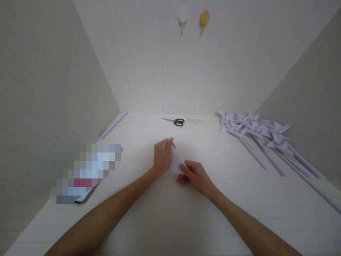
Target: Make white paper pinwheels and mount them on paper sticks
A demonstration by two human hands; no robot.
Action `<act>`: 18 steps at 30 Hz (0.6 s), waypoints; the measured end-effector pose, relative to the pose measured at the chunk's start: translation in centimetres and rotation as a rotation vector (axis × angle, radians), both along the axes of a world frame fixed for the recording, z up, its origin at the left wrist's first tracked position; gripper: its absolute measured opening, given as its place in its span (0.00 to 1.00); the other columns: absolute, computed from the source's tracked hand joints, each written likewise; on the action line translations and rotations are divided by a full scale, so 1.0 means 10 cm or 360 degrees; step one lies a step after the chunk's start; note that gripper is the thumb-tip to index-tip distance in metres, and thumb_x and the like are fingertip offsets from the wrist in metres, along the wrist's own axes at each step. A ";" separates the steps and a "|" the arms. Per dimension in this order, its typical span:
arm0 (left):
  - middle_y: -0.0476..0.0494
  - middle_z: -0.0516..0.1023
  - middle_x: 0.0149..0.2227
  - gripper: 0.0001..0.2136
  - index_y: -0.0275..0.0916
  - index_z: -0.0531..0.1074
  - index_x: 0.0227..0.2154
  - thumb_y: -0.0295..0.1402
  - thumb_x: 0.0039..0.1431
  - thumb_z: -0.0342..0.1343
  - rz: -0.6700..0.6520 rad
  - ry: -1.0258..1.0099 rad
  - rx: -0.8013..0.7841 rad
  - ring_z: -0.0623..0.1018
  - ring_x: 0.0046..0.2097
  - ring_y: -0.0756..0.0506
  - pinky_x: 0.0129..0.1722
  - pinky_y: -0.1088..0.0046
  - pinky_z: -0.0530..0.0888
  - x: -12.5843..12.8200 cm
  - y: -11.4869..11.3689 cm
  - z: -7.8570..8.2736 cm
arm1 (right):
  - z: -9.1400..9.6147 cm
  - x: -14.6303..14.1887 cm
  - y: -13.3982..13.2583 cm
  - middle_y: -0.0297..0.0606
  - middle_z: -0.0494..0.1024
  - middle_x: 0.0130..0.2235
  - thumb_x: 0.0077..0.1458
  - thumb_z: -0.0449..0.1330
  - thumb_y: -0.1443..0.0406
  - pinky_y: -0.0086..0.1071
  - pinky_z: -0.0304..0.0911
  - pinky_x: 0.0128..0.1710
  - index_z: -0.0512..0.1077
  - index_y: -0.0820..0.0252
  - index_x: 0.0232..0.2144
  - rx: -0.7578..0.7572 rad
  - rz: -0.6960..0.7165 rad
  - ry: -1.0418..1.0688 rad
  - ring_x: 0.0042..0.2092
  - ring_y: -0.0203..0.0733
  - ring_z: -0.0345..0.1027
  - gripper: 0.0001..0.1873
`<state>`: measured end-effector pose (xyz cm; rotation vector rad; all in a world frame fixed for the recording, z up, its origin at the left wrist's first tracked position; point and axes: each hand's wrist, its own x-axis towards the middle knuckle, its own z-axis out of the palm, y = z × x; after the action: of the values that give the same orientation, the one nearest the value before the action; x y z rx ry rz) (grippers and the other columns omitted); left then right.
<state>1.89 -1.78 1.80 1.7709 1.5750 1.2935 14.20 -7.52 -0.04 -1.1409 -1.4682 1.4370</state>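
A small folded piece of white paper [176, 161], triangular in outline, sits between my two hands above the middle of the white table [170, 213]. My left hand [162, 155] grips its left side with fingers curled around the upper edge. My right hand [194, 175] pinches its lower right corner between thumb and fingers.
Black-handled scissors [174, 121] lie at the back of the table. A pile of white paper pinwheels on rolled paper sticks [266, 138] fills the right side. A blurred-out flat item [87, 170] lies at the left, a white paper strip [114, 124] along the left wall. Two hooks [193, 19] hang on the back wall.
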 end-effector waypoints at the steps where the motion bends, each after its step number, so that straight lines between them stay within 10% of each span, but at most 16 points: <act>1: 0.52 0.60 0.14 0.20 0.37 0.64 0.15 0.41 0.54 0.38 -0.0037 0.0017 -0.0002 0.63 0.20 0.52 0.22 0.75 0.57 0.01 -0.02 0.00 | 0.00 -0.01 0.00 0.34 0.71 0.16 0.50 0.48 0.52 0.23 0.58 0.17 0.63 0.63 0.18 -0.0010 -0.0002 -0.0036 0.16 0.29 0.61 0.21; 18: 0.53 0.61 0.13 0.19 0.36 0.67 0.16 0.41 0.53 0.40 -0.0421 -0.0121 -0.0161 0.62 0.18 0.53 0.19 0.77 0.57 0.09 -0.09 -0.04 | 0.00 0.04 0.02 0.33 0.72 0.16 0.49 0.48 0.52 0.28 0.61 0.18 0.66 0.61 0.18 -0.0097 0.0131 -0.0062 0.18 0.36 0.65 0.21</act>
<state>2.80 -2.72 1.35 1.7750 1.2908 1.1209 14.55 -7.36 0.01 -1.1632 -1.5233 1.5331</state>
